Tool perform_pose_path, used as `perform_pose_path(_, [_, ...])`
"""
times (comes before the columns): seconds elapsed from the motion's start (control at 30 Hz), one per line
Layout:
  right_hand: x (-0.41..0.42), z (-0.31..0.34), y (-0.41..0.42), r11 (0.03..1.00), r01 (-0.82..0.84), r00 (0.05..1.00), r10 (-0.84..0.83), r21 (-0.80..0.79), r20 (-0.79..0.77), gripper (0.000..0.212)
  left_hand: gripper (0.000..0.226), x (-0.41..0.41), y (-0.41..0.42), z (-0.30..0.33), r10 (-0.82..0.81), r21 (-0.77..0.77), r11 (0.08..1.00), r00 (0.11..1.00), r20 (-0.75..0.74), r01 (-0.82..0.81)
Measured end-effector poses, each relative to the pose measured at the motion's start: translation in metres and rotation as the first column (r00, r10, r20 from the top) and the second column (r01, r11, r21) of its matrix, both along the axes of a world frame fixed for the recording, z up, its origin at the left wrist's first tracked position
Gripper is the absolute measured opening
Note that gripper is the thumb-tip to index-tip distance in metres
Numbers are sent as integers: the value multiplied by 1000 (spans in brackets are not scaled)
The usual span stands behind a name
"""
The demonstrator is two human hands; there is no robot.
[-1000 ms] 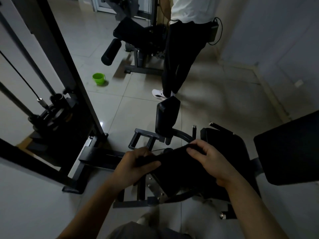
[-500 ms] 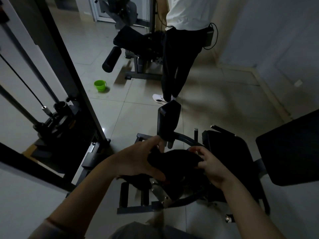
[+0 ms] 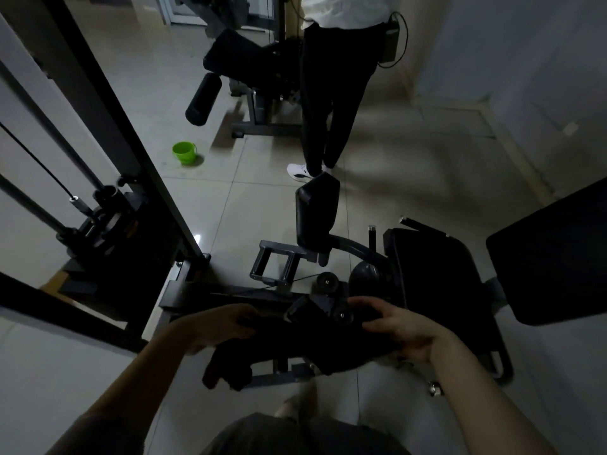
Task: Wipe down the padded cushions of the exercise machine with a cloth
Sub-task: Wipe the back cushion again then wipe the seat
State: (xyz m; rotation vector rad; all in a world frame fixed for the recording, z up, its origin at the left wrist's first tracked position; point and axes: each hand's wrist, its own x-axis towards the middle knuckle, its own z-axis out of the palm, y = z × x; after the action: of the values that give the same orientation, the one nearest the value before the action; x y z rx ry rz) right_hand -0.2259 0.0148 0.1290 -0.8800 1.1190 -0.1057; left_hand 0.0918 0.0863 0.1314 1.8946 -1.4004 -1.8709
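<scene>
A dark cloth (image 3: 295, 349) is stretched between both my hands, low in the middle of the view, above the machine's base. My left hand (image 3: 213, 326) grips its left end and my right hand (image 3: 397, 326) grips its right end. A loose part of the cloth hangs down at the lower left. Beyond the cloth an upright black leg pad (image 3: 317, 213) stands on a curved arm. The black seat cushion (image 3: 437, 277) lies to the right, with a large back pad (image 3: 551, 254) further right.
A weight stack frame (image 3: 108, 136) with cables rises on the left. A green bucket (image 3: 184, 153) sits on the tiled floor. A person in dark trousers (image 3: 331, 93) stands by another machine with a roller pad (image 3: 203, 100) at the back. A wall closes off the right side.
The bunched cloth has been pulled out wide between my hands, and both hands have dropped lower and drawn toward me. The view has tilted slightly.
</scene>
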Motion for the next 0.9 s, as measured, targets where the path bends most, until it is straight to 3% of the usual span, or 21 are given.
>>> perform_pose_path(0.1, [-10,-2,0,996,82,997,-82,19,11,25,32,-4,19,-8,177,-5,983,953,-246,-183])
perform_pose_path(0.27, [-32,-21,3,983,58,979,-91,176,184,45,35,-11,36,-27,344,34,925,795,-499,-379])
perform_pose_path(0.37, [-31,-14,9,996,-78,997,77,47,32,52,36,-9,41,-31,415,46,869,673,-612,-493])
perform_pose_path(0.43, [-33,-13,13,999,36,994,-33,-27,103,53,34,-7,39,-26,451,44,829,621,-641,-558])
perform_pose_path(0.47, [-32,-17,15,992,123,984,-118,-36,132,53,31,-8,35,-21,449,36,827,621,-643,-561])
perform_pose_path(0.53, [-26,-28,18,985,151,988,-150,-88,20,43,37,-13,25,-24,422,26,862,689,-589,-506])
perform_pose_path(0.63, [-6,-31,24,988,-128,981,113,-87,-158,19,13,-22,18,-35,433,-27,883,833,-344,-469])
perform_pose_path(0.7, [-2,-25,23,980,-180,966,160,-86,-202,18,15,-24,18,-41,444,8,885,840,-312,-465])
perform_pose_path(0.8, [-9,-21,19,981,49,977,-86,-185,-194,33,18,-19,23,-35,429,89,900,834,-346,-426])
perform_pose_path(0.9, [-18,-15,16,911,349,923,-375,-221,-90,18,19,-11,32,-37,401,93,909,795,-454,-406])
